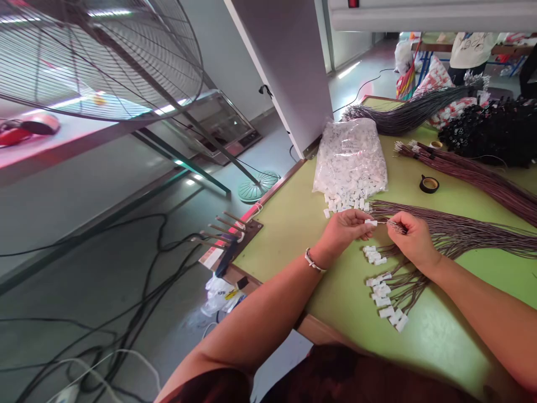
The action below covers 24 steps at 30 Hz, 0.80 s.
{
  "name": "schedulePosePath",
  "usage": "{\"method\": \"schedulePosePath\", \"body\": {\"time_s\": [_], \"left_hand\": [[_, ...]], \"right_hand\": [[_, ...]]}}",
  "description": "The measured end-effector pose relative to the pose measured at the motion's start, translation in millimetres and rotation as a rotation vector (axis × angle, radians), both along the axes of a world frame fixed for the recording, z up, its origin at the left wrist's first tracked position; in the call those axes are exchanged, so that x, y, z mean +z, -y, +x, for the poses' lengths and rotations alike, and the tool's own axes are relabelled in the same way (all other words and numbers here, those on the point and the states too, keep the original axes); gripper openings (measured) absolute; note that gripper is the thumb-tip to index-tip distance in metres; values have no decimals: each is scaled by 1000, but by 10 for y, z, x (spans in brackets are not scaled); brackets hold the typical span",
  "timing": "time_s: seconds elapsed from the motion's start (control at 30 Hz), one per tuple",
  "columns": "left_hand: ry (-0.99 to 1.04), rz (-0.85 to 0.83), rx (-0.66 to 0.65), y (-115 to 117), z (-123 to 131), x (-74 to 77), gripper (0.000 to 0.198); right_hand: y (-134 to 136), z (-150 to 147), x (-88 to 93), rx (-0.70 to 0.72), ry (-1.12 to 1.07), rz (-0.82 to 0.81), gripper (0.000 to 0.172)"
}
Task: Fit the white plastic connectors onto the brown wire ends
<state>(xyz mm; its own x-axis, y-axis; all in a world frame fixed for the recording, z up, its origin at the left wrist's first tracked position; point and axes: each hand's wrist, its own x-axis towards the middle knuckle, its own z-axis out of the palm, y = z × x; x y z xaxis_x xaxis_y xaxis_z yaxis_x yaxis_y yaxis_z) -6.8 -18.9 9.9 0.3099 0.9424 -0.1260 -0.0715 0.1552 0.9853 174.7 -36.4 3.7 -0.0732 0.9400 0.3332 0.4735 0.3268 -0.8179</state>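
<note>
Left hand [346, 226] and right hand [415, 240] just apart over green table [281, 240], connector [371, 223] in left fingertips.
Right hand closed on brown wires [465, 229], tips toward connector. Open tabletop left of the hands, out to the left edge; near edge passes under left forearm. Bag [350, 151] just beyond left hand, loose connectors [342, 202] at its near end; wired connectors [381, 299] nearer the body. Wires block the right side. Tape [429, 184] farther off; pegs [226, 226] at left corner.
</note>
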Motion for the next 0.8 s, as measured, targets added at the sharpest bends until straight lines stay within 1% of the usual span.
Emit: {"method": "schedulePosePath", "body": {"time_s": [0.13,0.33,0.43,0.57,0.7,0.8], "left_hand": [[-23,-39,3,-8,-19,2,35],[-42,-101,-58,4,5,6,35],[-4,-142,-65,11,24,17,36],[37,-181,-49,0,20,15,35],[38,-198,-71,-10,2,21,34],[7,-195,-85,-6,2,34,33]], "right_hand": [[5,0,13,-4,-6,22,4],[7,0,0,23,29,52,3],[6,6,1,20,17,28,3],[11,15,21,-12,-33,-14,9],[26,4,23,2,49,18,3],[31,-4,8,-2,81,44,4]]}}
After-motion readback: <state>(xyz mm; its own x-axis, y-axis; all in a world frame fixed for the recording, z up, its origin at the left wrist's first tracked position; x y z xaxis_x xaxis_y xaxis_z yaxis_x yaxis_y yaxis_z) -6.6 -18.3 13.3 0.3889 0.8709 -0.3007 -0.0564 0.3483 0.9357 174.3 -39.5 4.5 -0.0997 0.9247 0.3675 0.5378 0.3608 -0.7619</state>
